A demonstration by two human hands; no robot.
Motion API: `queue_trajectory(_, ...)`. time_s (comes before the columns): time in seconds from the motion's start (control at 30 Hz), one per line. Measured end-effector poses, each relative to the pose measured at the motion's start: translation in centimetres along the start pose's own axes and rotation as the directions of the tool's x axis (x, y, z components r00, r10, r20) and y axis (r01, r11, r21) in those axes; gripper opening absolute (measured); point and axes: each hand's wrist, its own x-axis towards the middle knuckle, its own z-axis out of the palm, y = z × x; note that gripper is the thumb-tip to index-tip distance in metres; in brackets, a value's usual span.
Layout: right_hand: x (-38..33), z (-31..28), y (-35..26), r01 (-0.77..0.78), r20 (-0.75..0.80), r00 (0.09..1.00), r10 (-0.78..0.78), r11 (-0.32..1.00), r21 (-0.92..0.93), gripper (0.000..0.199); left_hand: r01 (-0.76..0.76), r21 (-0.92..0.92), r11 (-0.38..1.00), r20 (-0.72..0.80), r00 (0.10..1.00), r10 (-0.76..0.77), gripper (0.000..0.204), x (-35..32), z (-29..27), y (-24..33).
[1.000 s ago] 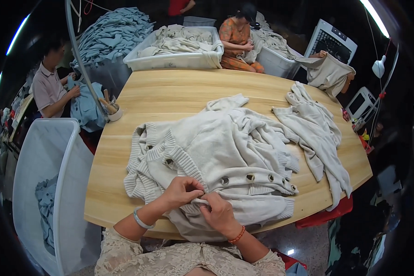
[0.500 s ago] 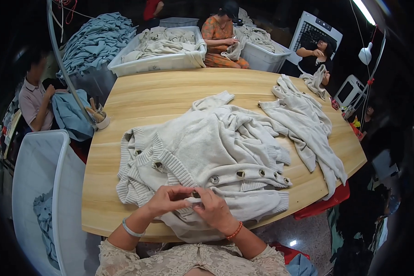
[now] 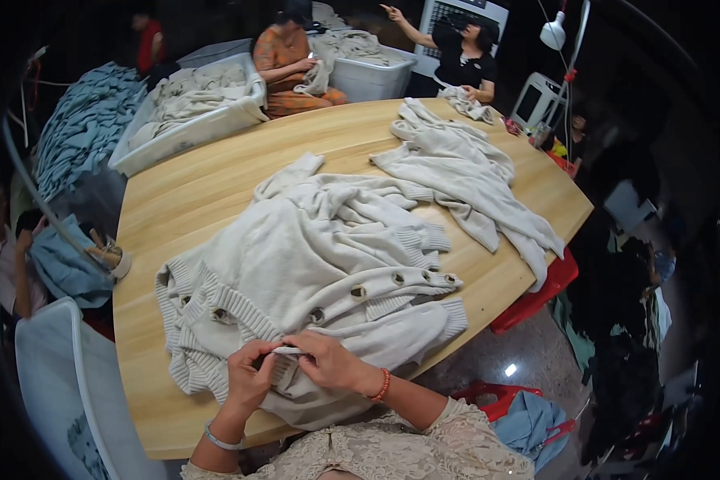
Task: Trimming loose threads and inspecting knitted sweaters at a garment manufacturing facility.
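The cream cardigan (image 3: 312, 272) has been shifted toward the frame's lower centre since 0.5 s ago. Its ribbed edge is pinched by the left hand (image 3: 248, 376) and right hand (image 3: 328, 362), both closed on it, on the table (image 3: 184, 200).

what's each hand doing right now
Left hand: closed, pinching the edge of the cream knit cardigan.
Right hand: closed, pinching the same edge beside it.

A dim room holds a wooden table (image 3: 216, 184), white bins (image 3: 192, 132), and a hanging lamp (image 3: 554, 34).
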Motion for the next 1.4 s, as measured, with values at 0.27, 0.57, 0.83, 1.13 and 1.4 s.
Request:
queue_trajectory(0.27, -0.8, -0.9, 0.1, -0.143, -0.028, 0.988, 0.152, 0.966, 0.215, 0.034, 0.039, -0.007, 0.999, 0.047, 0.998, -0.038, 0.012, 0.8, -0.1, 0.1)
queue_trajectory(0.57, -0.5, -1.7, -2.0, -0.130, 0.172, 0.979, 0.113, 0.987, 0.095, 0.020, 0.087, -0.017, 0.996, 0.058, 0.995, -0.086, 0.007, 0.0, -2.5, -1.4)
queue_trajectory(0.83, -1.7, -4.4, -2.4, -0.066, 0.008, 0.997, 0.075, 0.926, -0.371, 0.018, -0.351, 0.660, 0.664, -0.056, 0.859, 0.510, 0.029, 2.9, -0.3, 3.9)
queue_trajectory(1.13, -2.2, -2.0, -2.5, 0.039, -0.011, 0.999, -0.046, 0.926, -0.376, 0.018, -0.344, 0.523, 0.780, 0.305, 0.930, 0.205, 0.027, 6.2, 4.1, 0.8)
queue_trajectory(1.4, -2.4, -2.6, -1.5, -0.031, -0.129, 0.992, -0.015, 0.938, -0.345, 0.022, -0.102, 0.389, 0.916, 0.415, 0.906, -0.076, 0.025, 8.1, 3.8, 2.5)
